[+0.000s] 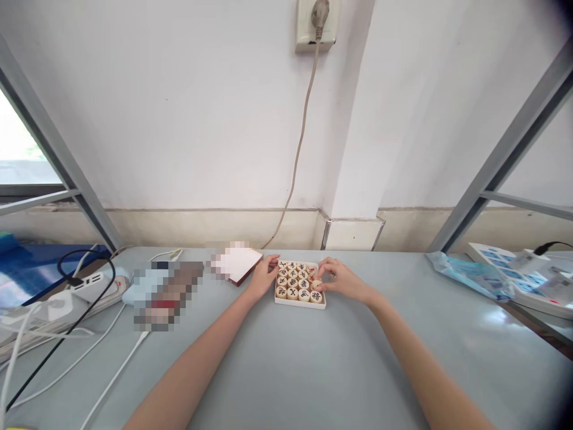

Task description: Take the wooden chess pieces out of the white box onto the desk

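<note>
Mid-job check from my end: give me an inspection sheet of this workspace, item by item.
Surface: grey tabletop, glare at right.
Job's things: white tray of round pieces with black or red characters.
Clutter: white-and-dark-red flat item, partly blurred; blue plastic wrap at right.
Hands: left hand at the tray's left side; right hand appears to pinch a raised piece.
Cables: beige cord from wall plug; white cable and black cable at left.
Surroundings: white wall, grey metal bars both sides.
</note>
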The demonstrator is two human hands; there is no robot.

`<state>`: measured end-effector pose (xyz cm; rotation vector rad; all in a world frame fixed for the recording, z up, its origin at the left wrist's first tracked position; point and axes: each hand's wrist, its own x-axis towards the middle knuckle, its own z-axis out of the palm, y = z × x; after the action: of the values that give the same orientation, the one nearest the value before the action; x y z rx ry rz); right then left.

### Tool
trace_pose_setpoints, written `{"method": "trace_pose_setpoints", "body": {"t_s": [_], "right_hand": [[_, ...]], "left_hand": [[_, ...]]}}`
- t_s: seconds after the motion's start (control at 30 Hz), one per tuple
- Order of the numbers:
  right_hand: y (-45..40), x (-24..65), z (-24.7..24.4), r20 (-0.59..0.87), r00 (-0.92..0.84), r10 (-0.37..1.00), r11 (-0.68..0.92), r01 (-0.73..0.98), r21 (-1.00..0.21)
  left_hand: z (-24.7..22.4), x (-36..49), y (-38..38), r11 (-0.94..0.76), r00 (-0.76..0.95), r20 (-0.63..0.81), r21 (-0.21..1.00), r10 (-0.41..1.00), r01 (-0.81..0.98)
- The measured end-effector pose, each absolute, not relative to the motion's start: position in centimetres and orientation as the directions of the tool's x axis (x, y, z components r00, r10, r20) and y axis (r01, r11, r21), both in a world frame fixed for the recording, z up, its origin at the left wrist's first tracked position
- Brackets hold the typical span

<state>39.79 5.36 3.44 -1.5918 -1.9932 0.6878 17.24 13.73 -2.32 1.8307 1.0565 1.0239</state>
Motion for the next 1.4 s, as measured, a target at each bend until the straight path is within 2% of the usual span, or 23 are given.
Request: {"method": "trace_pose_setpoints", "body": {"t_s": [0.1,0.17,0.23,0.3,0.37,0.43,0.57,0.6,0.67,0.77,0.97,1.23,1.3,1.4], "right_hand": [[5.3,40.6,3.9,0.023,-0.178,0.984,0.136,0.653,-0.745],[5.1,41.7,3.9,-0.053,-0.208,0.977,0.095,0.642,-0.761],[5.0,43.0,3.5,-0.128,-0.171,0.977,0.039,0.731,-0.681],[5.0,43.9,3.1,-0.137,-0.039,0.99,-0.04,0.847,-0.53],[5.2,44.1,2.9,-0.076,0.08,0.994,-0.105,0.904,-0.415],[5.3,43.4,3.1,-0.002,0.092,0.996,-0.084,0.902,-0.424],[4.9,40.3,3.8,0.179,-0.081,0.981,0.17,0.806,-0.567],[4.6,39.5,3.7,0.213,-0.133,0.968,0.233,0.795,-0.56],[3.9,38.2,3.3,0.241,-0.219,0.945,0.311,0.826,-0.47],[3.0,37.3,1.9,0.279,-0.186,0.942,0.287,0.878,-0.384],[2.5,37.5,0.7,0.365,-0.022,0.931,0.161,0.921,-0.354],[1.5,37.7,0.8,0.308,-0.036,0.951,0.168,0.895,-0.414],[1.8,37.8,0.7,0.333,-0.016,0.943,0.187,0.853,-0.487],[2.8,39.0,0.2,0.324,0.047,0.945,0.199,0.703,-0.682]], "left_hand": [[-2.5,17.2,13.8,-0.368,0.337,0.268,0.886,0.903,0.282],[-2.6,17.2,13.8,-0.364,0.321,0.271,0.889,0.907,0.278],[-2.7,17.2,13.8,-0.354,0.3,0.271,0.897,0.914,0.266],[-2.8,17.2,13.7,-0.343,0.286,0.269,0.905,0.92,0.251],[-2.8,17.3,13.7,-0.338,0.284,0.268,0.91,0.921,0.239],[-2.8,17.3,13.8,-0.334,0.285,0.266,0.915,0.921,0.226],[-3.0,17.5,14.1,-0.335,0.287,0.269,0.918,0.919,0.211],[-3.1,17.5,14.1,-0.342,0.285,0.277,0.916,0.918,0.211],[-3.3,17.6,14.3,-0.362,0.283,0.299,0.909,0.911,0.207],[-3.9,17.7,14.7,-0.391,0.275,0.329,0.897,0.903,0.209],[-4.8,18.1,15.3,-0.42,0.288,0.354,0.882,0.89,0.214],[-4.3,17.9,14.9,-0.421,0.297,0.35,0.879,0.888,0.223],[-4.0,17.8,14.7,-0.419,0.297,0.349,0.882,0.889,0.217],[-3.8,17.6,14.5,-0.409,0.294,0.34,0.886,0.893,0.217]]}}
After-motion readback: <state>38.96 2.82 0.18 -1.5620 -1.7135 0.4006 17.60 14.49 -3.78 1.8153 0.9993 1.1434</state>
